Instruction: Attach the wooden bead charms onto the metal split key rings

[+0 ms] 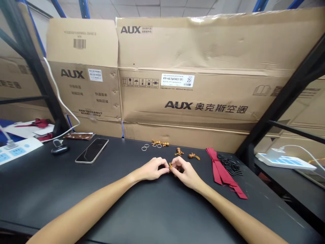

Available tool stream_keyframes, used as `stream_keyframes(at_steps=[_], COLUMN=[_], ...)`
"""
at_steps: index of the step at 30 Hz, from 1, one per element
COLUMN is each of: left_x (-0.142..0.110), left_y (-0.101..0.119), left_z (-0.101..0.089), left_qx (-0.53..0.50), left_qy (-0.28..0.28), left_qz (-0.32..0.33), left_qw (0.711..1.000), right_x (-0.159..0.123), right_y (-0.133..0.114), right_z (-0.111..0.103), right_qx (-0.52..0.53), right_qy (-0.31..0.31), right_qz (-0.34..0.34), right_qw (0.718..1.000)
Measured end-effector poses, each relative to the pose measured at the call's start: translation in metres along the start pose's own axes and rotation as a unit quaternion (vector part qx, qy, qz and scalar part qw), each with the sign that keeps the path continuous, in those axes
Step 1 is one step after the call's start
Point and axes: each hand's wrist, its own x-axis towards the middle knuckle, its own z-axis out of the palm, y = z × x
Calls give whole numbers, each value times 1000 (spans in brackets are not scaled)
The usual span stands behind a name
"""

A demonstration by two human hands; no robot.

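Note:
My left hand and my right hand meet over the middle of the black table, each closed in a pinch. Between their fingertips is a small beaded cord charm in orange-brown, mostly hidden by the fingers of my right hand. Two similar charms, a beaded charm and another charm, lie just beyond my right hand. Farther back sits a small cluster of such charms. Several thin metal rings lie flat at the left of that cluster.
Red fabric strips and a pile of black clips or buckles lie at the right. A phone, a black earbud-like case and a brown packet are at the left. Cardboard boxes wall off the back, between black posts.

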Motion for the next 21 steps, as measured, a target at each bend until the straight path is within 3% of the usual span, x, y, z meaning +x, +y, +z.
stream_keyframes(at_steps=[11, 21], left_x=[0, 1], left_y=[2, 4], left_z=[-5, -6], left_qx=[-36, -37], left_qy=[-8, -10], left_qz=[-12, -10], left_qw=[999, 999], right_x=[-2, -3], right_y=[1, -1], right_z=[1, 1], right_qx=[-100, -112], right_qy=[17, 5], right_qz=[-76, -87], right_qw=[992, 990])
